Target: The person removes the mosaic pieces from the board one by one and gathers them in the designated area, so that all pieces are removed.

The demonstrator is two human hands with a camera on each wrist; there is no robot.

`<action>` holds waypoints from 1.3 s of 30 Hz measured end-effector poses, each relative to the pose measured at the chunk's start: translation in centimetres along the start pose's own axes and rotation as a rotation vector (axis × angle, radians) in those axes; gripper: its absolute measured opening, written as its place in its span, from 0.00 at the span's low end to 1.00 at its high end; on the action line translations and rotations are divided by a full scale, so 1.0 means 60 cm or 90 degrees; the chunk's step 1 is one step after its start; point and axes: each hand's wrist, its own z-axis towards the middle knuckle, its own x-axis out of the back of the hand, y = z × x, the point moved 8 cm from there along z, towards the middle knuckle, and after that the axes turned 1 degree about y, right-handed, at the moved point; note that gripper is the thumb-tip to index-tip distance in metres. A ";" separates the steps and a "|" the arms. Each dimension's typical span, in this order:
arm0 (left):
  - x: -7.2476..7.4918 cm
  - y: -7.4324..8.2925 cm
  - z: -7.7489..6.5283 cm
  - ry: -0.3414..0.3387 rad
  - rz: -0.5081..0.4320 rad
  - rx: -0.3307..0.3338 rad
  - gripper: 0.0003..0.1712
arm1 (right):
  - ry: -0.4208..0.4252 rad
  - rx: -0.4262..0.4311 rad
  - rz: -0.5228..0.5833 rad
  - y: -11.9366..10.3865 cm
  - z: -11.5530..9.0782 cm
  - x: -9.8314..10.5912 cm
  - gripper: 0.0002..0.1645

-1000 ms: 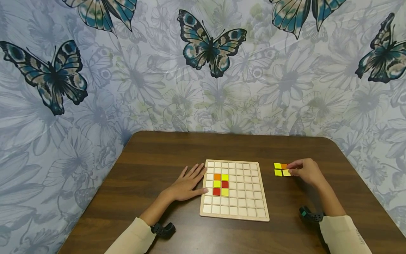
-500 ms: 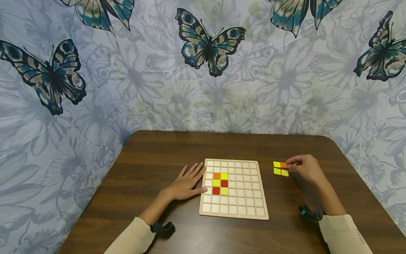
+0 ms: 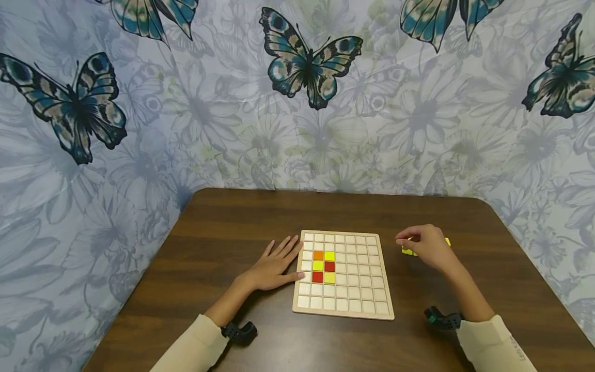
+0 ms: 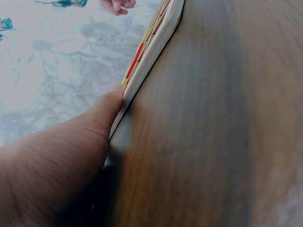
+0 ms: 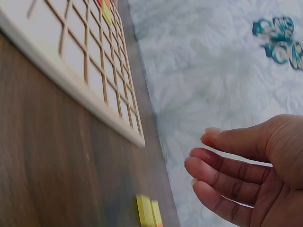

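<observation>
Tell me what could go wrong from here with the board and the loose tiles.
The right hand partly covers the loose yellow tiles in the head view, so its fingers might nudge them out of place. The left hand touches the left side of the board; a stray push there could slide the board across the table.

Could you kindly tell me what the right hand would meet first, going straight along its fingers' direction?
Probably the grid board: in the head view, the right hand points toward its right edge, though height is unclear; it might pass above.
</observation>
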 end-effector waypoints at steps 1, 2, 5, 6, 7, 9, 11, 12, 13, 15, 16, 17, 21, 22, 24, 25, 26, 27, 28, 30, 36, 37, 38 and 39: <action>0.002 0.000 0.000 0.001 0.001 0.000 0.53 | -0.004 0.008 0.004 -0.007 0.000 -0.005 0.09; 0.002 0.001 0.001 -0.001 0.006 0.002 0.53 | -0.008 0.014 0.007 -0.013 0.001 -0.010 0.08; 0.004 0.002 0.002 -0.009 0.016 0.008 0.52 | -0.023 0.032 0.014 -0.031 0.001 -0.025 0.07; 0.004 0.002 0.003 -0.012 0.017 0.009 0.52 | -0.026 0.034 0.014 -0.036 0.001 -0.029 0.07; 0.004 0.002 0.003 -0.014 0.019 0.011 0.52 | -0.029 0.038 0.014 -0.041 0.001 -0.033 0.07; 0.005 0.001 0.004 -0.016 0.021 0.013 0.52 | -0.037 0.050 0.012 -0.052 0.002 -0.042 0.07; 0.006 0.001 0.003 -0.019 0.021 0.014 0.52 | -0.044 0.063 0.010 -0.062 0.003 -0.049 0.06; 0.007 0.002 0.003 -0.018 0.020 0.013 0.52 | -0.046 0.068 0.011 -0.066 0.004 -0.053 0.06; 0.007 0.002 0.003 -0.018 0.020 0.013 0.52 | -0.050 0.075 0.012 -0.071 0.005 -0.056 0.06; 0.008 0.003 0.002 -0.013 0.019 0.010 0.52 | -0.056 0.086 0.016 -0.081 0.009 -0.063 0.05; 0.008 0.003 0.002 -0.011 0.017 0.008 0.52 | -0.058 0.088 0.018 -0.085 0.011 -0.067 0.06; 0.007 0.003 0.002 -0.010 0.016 0.008 0.52 | -0.061 0.089 0.021 -0.090 0.012 -0.071 0.06; 0.004 0.002 0.003 -0.012 0.016 0.010 0.52 | -0.077 0.092 0.035 -0.106 0.022 -0.092 0.06; 0.004 0.002 0.003 -0.014 0.016 0.011 0.52 | -0.079 0.093 0.036 -0.110 0.024 -0.096 0.06; 0.005 0.002 0.003 -0.015 0.016 0.013 0.52 | -0.085 0.103 0.033 -0.118 0.028 -0.106 0.06; 0.005 0.002 0.003 -0.015 0.016 0.013 0.52 | -0.088 0.108 0.027 -0.123 0.030 -0.111 0.06; 0.006 0.003 0.003 -0.014 0.016 0.012 0.52 | -0.092 0.113 0.023 -0.127 0.032 -0.115 0.06; 0.007 0.004 0.003 -0.013 0.015 0.010 0.51 | -0.096 0.119 0.018 -0.131 0.034 -0.120 0.06; 0.007 0.004 0.003 -0.011 0.014 0.008 0.51 | -0.102 0.124 0.013 -0.134 0.036 -0.124 0.06; 0.010 0.006 0.002 -0.008 0.011 0.005 0.51 | -0.110 0.130 0.002 -0.140 0.039 -0.132 0.05; 0.009 0.006 0.001 -0.014 0.017 0.005 0.51 | -0.135 0.135 -0.018 -0.152 0.052 -0.158 0.03; 0.009 0.006 0.001 -0.015 0.017 0.006 0.51 | -0.138 0.139 -0.020 -0.154 0.054 -0.163 0.03; 0.009 0.006 0.000 -0.015 0.016 0.006 0.50 | -0.141 0.143 -0.021 -0.156 0.056 -0.168 0.03; 0.009 0.006 0.000 -0.014 0.015 0.006 0.50 | -0.145 0.146 -0.021 -0.157 0.058 -0.174 0.02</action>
